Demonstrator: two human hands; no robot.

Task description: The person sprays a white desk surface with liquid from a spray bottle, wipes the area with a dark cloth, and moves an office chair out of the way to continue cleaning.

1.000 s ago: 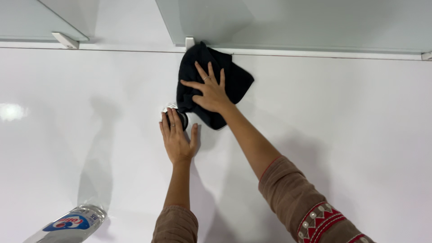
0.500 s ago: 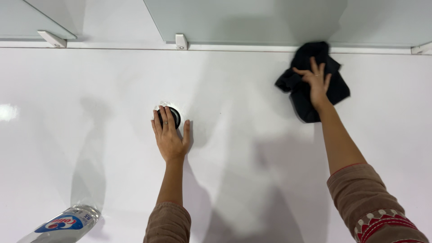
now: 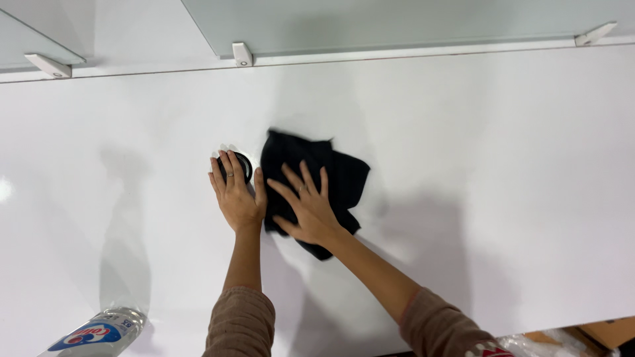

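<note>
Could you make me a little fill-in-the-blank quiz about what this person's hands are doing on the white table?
1. The right hand presses flat on a ____ cloth.
2. The left hand partly covers a small round ____ cap set in the white table.
3. A clear plastic ____ lies at the bottom left corner.

Missing words: black; black; bottle

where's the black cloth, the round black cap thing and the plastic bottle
black cloth (image 3: 337, 175): head view, bare upper right part beyond the fingers
round black cap (image 3: 242, 164): head view, right edge showing past the fingers
plastic bottle (image 3: 92, 332): head view, labelled body at bottom left
</note>
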